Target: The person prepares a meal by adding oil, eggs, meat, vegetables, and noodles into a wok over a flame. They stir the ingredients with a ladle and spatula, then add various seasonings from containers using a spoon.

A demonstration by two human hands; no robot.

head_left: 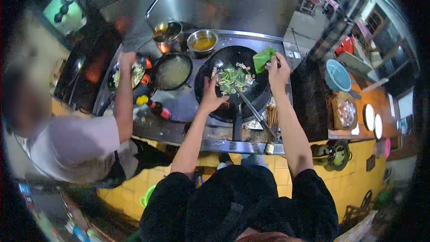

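A black wok (251, 58) holds chopped greens and bits of meat (233, 78). My left hand (210, 96) hovers over the wok's near-left rim, fingers apart, right by the greens. My right hand (278, 69) is raised over the wok's right side and grips a green plastic bag (263, 58). A long-handled spatula (253, 110) rests in the wok, its handle pointing toward me.
A co-worker at left reaches an arm (124, 94) toward a pan of food (134, 74). Behind are a pot of broth (172, 71), a steel bowl of yellow liquid (202, 41), bottles (159, 110), and chopsticks (272, 118). A blue bowl (337, 76) and plates sit at right.
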